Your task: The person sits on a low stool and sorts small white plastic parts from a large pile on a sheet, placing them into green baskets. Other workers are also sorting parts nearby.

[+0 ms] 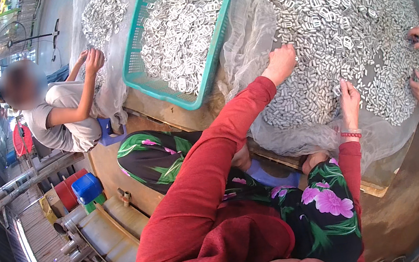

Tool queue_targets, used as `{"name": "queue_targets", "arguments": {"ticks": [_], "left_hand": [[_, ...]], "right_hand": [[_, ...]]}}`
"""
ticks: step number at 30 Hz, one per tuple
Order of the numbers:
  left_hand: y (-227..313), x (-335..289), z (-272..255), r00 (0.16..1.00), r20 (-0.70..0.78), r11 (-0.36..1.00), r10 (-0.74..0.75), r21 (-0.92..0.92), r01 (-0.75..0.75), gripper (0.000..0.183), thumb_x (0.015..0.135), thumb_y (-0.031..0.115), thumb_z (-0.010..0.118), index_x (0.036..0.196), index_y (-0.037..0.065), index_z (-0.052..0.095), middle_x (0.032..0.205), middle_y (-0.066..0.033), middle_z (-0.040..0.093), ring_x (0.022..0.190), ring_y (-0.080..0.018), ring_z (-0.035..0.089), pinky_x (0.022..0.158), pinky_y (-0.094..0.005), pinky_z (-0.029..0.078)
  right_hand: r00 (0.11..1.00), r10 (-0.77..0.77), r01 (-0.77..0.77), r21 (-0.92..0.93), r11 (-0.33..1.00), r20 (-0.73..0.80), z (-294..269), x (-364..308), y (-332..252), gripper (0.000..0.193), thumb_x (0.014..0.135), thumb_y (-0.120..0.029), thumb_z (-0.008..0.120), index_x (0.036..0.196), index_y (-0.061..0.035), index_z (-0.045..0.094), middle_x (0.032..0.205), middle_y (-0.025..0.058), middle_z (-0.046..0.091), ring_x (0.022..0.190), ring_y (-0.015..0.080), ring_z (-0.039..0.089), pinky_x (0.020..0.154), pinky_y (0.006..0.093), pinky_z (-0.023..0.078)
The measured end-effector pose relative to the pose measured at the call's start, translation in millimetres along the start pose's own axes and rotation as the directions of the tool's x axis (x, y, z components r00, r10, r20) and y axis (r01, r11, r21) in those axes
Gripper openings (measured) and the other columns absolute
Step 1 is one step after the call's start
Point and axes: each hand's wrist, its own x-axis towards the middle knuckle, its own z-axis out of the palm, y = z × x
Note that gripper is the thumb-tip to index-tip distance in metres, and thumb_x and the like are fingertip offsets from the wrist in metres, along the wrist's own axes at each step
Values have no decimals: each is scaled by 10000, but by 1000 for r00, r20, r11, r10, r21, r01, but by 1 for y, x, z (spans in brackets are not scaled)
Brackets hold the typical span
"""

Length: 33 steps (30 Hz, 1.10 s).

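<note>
Left bare hand: fingers curled inward at the heap's near-left edge; fingertips hidden, grip cannot be determined. Right bare hand: at 4 o'clock from the left, fingers bent, grip unclear. Heap of small silver metal pieces: 2 o'clock, on translucent white mesh sheet. Teal perforated plastic basket, containing flat slotted silver buckles: 10 o'clock.

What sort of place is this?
Likely a factory or workshop floor: a large heap of small silvery parts, a green basket full of buckle-like pieces, and a co-worker seated at another pile.
</note>
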Motion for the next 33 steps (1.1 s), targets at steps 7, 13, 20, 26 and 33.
{"name": "queue_targets", "arguments": {"ticks": [7, 13, 20, 26, 33], "left_hand": [[1, -9, 0, 997, 22, 995, -80, -55, 81, 424, 710, 274, 706, 948, -10, 499, 954, -198, 582, 865, -378, 595, 715, -458, 480], [-4, -11, -8, 986, -64, 980, 155, -118, -162, 344, 766, 303, 664, 899, 15, 534, 866, -144, 596, 754, -286, 607, 625, -420, 482], [1, -5, -52, 949, 246, -270, 196, -917, 293, 138, 855, 227, 558, 837, 90, 554, 773, -42, 573, 640, -133, 562, 420, -225, 375], [26, 18, -41, 943, 323, 410, 77, -872, 266, 103, 777, 57, 593, 878, 63, 575, 840, -56, 586, 657, -142, 585, 415, -260, 421], [3, 14, 9, 978, -101, 940, 184, -273, -205, 263, 752, 257, 681, 836, 24, 593, 788, -160, 606, 674, -300, 586, 621, -380, 460]], "right_hand": [[900, 375, -430, 579, 692, 220, -17, -13, -31, 158, 844, -243, 610, 813, -98, 554, 603, -48, 458, 454, 36, 379, 357, 159, 233], [897, 264, -441, 727, 526, 354, -12, -11, -68, 204, 865, -180, 569, 1028, -74, 506, 852, 27, 513, 649, 82, 484, 414, 144, 335], [926, 228, -343, 414, 843, 302, 4, 33, -62, 187, 889, -180, 531, 1029, -62, 569, 567, -60, 409, 421, 13, 326, 328, 167, 202], [963, -140, 30, -426, 904, -230, -72, 46, 74, 395, 865, -92, 467, 1258, -79, 423, 679, 68, 515, 573, 168, 504, 498, 302, 418], [999, -44, 46, -724, 688, 21, 2, 4, 20, 564, 760, 75, 382, 1308, -46, 328, 1095, 265, 387, 903, 430, 527, 805, 448, 453]]}}
